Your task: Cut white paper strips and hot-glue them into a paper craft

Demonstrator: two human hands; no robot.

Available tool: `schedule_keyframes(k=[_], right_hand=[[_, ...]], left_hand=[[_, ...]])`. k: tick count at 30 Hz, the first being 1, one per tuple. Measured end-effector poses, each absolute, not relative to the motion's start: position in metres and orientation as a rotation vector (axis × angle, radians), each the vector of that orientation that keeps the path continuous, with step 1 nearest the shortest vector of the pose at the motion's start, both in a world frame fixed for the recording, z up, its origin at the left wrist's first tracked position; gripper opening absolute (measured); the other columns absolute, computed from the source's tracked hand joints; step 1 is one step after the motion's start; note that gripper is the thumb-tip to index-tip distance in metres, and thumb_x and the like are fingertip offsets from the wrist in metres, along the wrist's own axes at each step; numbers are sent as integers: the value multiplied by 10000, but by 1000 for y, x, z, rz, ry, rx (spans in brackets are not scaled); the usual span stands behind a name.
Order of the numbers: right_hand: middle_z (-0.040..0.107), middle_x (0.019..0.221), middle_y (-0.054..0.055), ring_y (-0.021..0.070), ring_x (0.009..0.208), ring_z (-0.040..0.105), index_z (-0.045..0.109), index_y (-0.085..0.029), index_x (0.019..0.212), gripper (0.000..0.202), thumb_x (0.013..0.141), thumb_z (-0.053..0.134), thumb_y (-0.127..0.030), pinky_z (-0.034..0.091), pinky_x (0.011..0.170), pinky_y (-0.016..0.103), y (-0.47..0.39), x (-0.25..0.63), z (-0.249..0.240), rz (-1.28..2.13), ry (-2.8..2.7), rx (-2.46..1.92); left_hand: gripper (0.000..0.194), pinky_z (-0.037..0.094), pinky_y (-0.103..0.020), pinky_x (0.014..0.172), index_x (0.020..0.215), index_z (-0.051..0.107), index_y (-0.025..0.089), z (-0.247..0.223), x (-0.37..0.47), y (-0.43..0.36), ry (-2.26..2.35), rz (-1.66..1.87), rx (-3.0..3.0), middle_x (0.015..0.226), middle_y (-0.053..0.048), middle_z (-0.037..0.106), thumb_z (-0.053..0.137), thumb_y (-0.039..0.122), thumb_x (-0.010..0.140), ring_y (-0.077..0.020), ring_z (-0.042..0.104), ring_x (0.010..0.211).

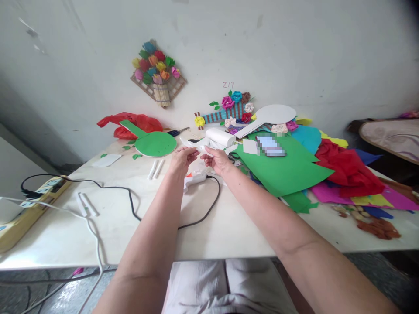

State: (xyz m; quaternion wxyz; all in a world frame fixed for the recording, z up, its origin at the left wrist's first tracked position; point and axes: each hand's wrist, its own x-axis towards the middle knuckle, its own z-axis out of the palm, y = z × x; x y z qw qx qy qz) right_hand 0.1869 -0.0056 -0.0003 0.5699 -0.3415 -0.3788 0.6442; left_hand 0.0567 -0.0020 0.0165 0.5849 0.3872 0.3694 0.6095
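Note:
My left hand (185, 159) and my right hand (216, 161) are close together over the middle of the table, each with its fingers pinched. Between them they grip a thin, pale white strip (203, 150); whether it is paper or plastic I cannot tell. Just below lies a white glue gun (195, 178) with an orange trigger and a black cord. Behind the hands is a white roll (220, 137) on its side. A green paddle-shaped piece (156, 144) rests to the left, near two white sticks (156, 169).
Green sheets (281, 170), a phone (271, 145) and red crumpled material (347, 168) cover the right side. A white paddle shape (275, 114) leans near paper flowers (228, 102). At left are a power strip (39, 203), cords, a red bag (140, 123) and scissors (178, 131).

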Motion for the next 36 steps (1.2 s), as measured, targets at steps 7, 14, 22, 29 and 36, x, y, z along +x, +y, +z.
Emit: schedule_keyframes(k=[7,14,22,29,36], right_hand=[[623,533,-6,56,393,473,627,-121,750,159,636,700,-205,383,377,170,-7,182,-3,1341,-1010,-863],[604,493,-18,47,375,447,621,-126,720,144,628,692,-210,346,353,160,-7,178,-5,1255,-943,-908],[599,476,-15,47,370,448,615,-126,662,72,631,670,-160,349,367,163,-8,178,-4,1291,-889,-905],[653,557,33,80,407,511,595,-132,746,218,752,609,-350,391,377,176,-8,185,0,1435,-943,-874],[686,645,79,117,483,578,602,-127,786,293,753,603,-418,440,415,201,-7,198,0,1522,-1093,-835]], left_hand=[[181,472,-243,612,600,509,132,15,60,0,874,1429,862,583,-25,604,679,123,541,-114,588,559],[160,502,-275,667,620,534,127,9,62,5,842,1457,877,578,-35,612,671,118,537,-133,608,574],[162,501,-272,674,631,540,129,7,64,4,841,1431,881,589,-29,614,676,128,542,-123,605,571],[108,510,-263,664,620,548,122,10,60,4,894,1465,819,588,-46,617,636,98,562,-130,610,578],[92,521,-246,656,658,550,114,18,53,4,924,1468,680,596,-64,613,569,49,596,-134,616,581]])
